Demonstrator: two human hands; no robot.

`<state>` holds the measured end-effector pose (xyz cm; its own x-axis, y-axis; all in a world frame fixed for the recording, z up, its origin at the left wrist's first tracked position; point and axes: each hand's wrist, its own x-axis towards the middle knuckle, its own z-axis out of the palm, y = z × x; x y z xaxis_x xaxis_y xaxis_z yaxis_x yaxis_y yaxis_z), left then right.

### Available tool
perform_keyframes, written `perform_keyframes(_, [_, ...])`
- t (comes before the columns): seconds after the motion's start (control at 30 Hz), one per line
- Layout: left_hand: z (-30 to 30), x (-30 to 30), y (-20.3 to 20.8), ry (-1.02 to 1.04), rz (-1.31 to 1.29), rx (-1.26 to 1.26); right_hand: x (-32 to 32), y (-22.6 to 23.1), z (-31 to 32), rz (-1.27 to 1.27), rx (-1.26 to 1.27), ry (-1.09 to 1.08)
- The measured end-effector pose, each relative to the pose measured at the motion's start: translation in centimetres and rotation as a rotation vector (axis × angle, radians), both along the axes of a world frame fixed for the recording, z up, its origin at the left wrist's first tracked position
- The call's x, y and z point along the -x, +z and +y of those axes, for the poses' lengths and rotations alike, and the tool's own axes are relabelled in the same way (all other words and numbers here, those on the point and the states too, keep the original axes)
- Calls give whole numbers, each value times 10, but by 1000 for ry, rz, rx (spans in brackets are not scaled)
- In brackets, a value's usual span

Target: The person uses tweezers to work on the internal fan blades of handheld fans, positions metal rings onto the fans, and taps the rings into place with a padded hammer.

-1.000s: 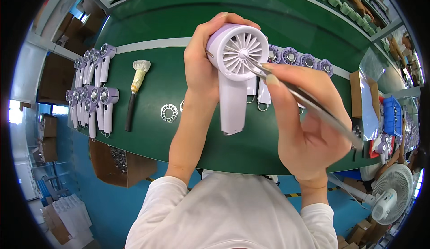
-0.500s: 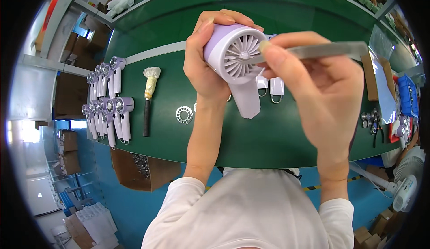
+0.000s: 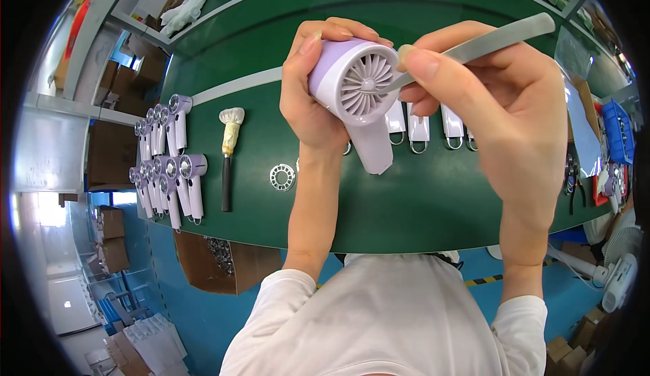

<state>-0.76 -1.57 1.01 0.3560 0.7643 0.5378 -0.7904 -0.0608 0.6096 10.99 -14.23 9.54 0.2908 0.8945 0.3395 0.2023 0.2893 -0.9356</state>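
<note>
A green tabletop (image 3: 420, 207) spans the view, with an open cardboard box (image 3: 254, 268) on the floor below its near edge. At its left end, upright lilac-headed fans (image 3: 177, 173) stand in two groups. Above the middle of the tabletop the right hand (image 3: 508, 98) has turned over the last half second: the steel tweezers (image 3: 497, 41) in its pinching fingers, then nearly level, slant up to the right. Their tip end stays by the blades, so the work appears to remain at the same spot; whether it touches, I cannot tell.

The left hand (image 3: 301, 95) wraps its fingers round the lilac barrel of one handheld fan (image 3: 355, 92), lifted clear of the surface. Its bladed face points right and toward the wearer; its handle, the long axis, runs down toward the wearer, leaning slightly right. Smallest, a white slotted ring (image 3: 273, 177) lies left of the forearm.
</note>
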Motion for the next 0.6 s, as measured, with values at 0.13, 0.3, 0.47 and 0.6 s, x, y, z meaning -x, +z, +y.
perform_keyframes(0.13, [0,-1,-2,-7,3,18,-1,-7,3,59,7,24])
perform_keyframes(0.3, [1,-3,-5,1,12,-45,1,-13,8,82,7,42])
perform_keyframes(0.47, [1,-1,-4,38,34,-46,-2,-9,11,78,95,89])
perform_keyframes(0.6, [-1,-4,-2,54,21,13,0,-6,10,-2,70,71])
